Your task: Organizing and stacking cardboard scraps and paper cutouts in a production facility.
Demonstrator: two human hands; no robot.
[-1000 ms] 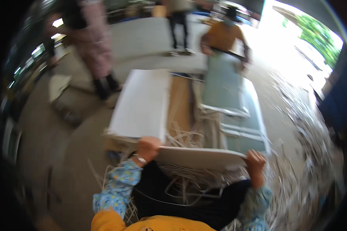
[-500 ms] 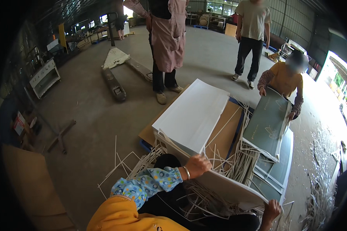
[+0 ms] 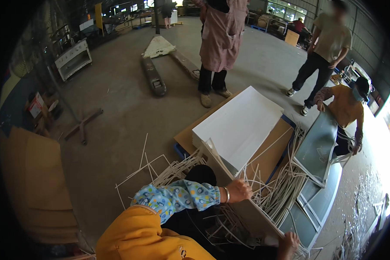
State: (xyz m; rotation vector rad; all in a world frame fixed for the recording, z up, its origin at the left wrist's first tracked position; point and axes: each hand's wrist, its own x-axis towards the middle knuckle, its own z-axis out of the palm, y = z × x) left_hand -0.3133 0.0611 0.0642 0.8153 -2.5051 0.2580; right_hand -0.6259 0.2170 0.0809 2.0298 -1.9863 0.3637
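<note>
My left hand (image 3: 238, 191), with a bracelet and a patterned blue sleeve, is closed on the upper edge of a large board (image 3: 261, 222) tilted in front of me. My right hand (image 3: 289, 242) is closed at the board's right end, partly blurred. Just beyond lies a stack of white sheets (image 3: 240, 125) on a brown board (image 3: 193, 130) over a blue pallet (image 3: 180, 151). Thin pale offcut strips (image 3: 281, 190) heap up beside the stack, and more lie under the board near my legs.
At right, a co-worker (image 3: 347, 104) bends over grey-green printed sheets (image 3: 318, 147), strips in one hand. Two people stand beyond the stack (image 3: 223, 34) (image 3: 331, 43). A pallet jack (image 3: 160, 47) stands behind at left; brown cardboard (image 3: 43, 182) lies at far left.
The view has swung left, so the scene sits farther right. My right hand has come closer to my left along the board. The co-worker's one hand has pulled strips away from the printed sheets.
</note>
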